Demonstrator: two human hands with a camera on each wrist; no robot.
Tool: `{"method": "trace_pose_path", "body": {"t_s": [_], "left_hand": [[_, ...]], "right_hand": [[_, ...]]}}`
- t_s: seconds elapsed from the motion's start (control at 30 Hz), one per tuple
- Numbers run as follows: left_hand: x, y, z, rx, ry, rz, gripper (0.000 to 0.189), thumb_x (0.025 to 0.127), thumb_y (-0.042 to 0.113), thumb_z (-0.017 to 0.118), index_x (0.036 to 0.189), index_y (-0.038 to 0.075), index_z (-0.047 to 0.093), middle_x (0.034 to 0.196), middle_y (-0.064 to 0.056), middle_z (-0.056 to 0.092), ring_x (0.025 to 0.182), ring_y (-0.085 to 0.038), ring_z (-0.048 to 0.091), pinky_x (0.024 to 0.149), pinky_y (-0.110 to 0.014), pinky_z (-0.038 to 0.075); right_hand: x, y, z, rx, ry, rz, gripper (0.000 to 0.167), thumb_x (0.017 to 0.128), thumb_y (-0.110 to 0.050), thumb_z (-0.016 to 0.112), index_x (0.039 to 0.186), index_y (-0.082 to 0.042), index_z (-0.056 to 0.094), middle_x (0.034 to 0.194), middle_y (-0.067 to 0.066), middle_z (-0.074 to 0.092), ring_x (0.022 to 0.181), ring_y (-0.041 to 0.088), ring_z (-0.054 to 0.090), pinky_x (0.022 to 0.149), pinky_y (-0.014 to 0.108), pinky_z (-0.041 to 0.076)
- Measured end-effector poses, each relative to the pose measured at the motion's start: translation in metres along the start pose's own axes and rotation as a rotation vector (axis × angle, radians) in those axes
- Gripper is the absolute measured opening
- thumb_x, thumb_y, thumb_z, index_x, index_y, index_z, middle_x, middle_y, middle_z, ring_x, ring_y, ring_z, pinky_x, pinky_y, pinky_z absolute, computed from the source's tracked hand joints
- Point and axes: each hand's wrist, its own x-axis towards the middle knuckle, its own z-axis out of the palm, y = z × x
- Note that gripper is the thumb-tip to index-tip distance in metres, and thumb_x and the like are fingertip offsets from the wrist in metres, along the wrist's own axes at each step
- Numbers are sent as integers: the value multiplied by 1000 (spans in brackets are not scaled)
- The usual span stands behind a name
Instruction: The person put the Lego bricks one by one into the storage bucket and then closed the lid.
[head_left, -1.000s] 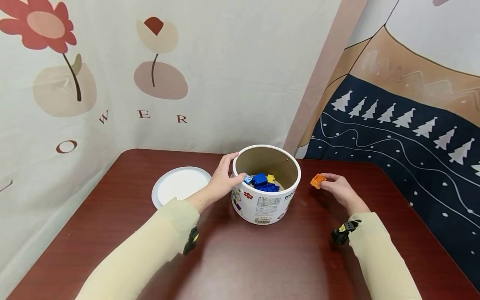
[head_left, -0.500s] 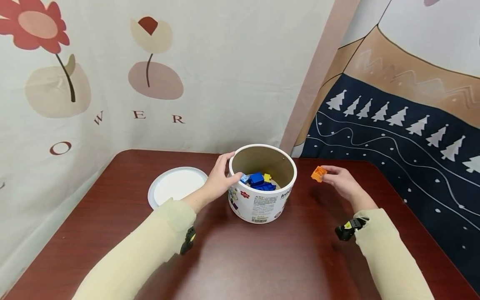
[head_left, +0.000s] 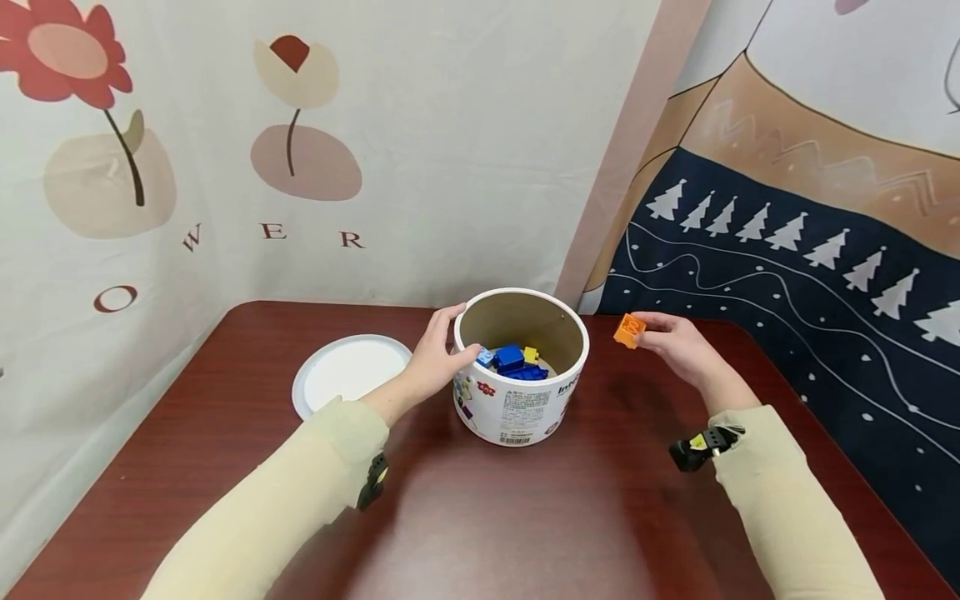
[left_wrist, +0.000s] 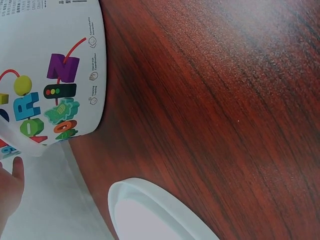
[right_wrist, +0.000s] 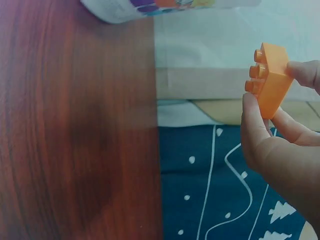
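Note:
My right hand (head_left: pixel 678 346) pinches an orange toy building block (head_left: pixel 629 331) in the air, to the right of a round white bucket (head_left: pixel 517 417). In the right wrist view the block (right_wrist: pixel 272 82) shows its studs, with the thumb on one side and fingers on the other. My left hand (head_left: pixel 435 358) grips the bucket's left rim, its thumb over the edge. Inside the bucket lie several blocks: blue ones (head_left: pixel 510 358), a yellow one (head_left: pixel 531 355) and a light blue one (head_left: pixel 485 357) beside the thumb. The near wall hides part of the bucket's floor.
A round white lid (head_left: pixel 348 371) lies on the dark red wooden table (head_left: pixel 510 517), left of the bucket and partly behind the left forearm. Printed cloths (head_left: pixel 450 167) hang right behind the table's far edge and along its right side.
My right hand has lifted the orange block higher above the table and turned it. The left hand stays on the bucket's rim. The head view has shifted slightly.

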Motion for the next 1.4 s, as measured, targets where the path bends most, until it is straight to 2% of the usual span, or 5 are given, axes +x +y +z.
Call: {"method": "trace_pose_path", "body": {"t_s": [0.17, 0.63, 0.93, 1.17, 1.4], "left_hand": [[0, 0, -1, -6, 0, -6, 69, 87, 21, 61, 144, 7, 26, 146, -12, 28, 130, -30, 37, 107, -45, 37], [2, -3, -1, -11, 3, 10, 68, 87, 21, 61, 144, 6, 26, 146, -13, 28, 130, -31, 37, 107, -45, 36], [2, -1, -1, -20, 0, 12, 68, 87, 20, 61, 144, 6, 26, 145, -13, 28, 130, -31, 37, 108, -45, 36], [1, 0, 0, -23, -2, 11, 68, 87, 20, 61, 144, 6, 27, 145, -14, 29, 130, -32, 37, 107, -45, 36], [0, 0, 0, -20, -6, 5, 68, 87, 20, 61, 144, 7, 26, 146, -13, 28, 131, -31, 36, 107, -46, 36]], "right_hand": [[0, -10, 4, -1, -22, -11, 57, 91, -6, 48, 143, 7, 27, 137, 20, 35, 95, 5, 49, 82, 6, 43], [0, -39, 16, -1, -55, -98, 53, 91, -5, 49, 140, 7, 33, 132, 12, 41, 98, 7, 49, 84, 7, 44], [1, -50, 32, 32, -93, -145, 50, 90, -4, 51, 137, 8, 37, 114, 0, 52, 96, 7, 53, 86, 10, 46], [7, -53, 46, 1, -112, -155, 49, 87, -1, 54, 134, 7, 43, 113, 4, 55, 97, 11, 54, 85, 11, 46], [9, -55, 59, -40, -137, -140, 52, 84, -2, 59, 134, 4, 45, 123, 21, 53, 100, 16, 55, 86, 14, 47]]}}
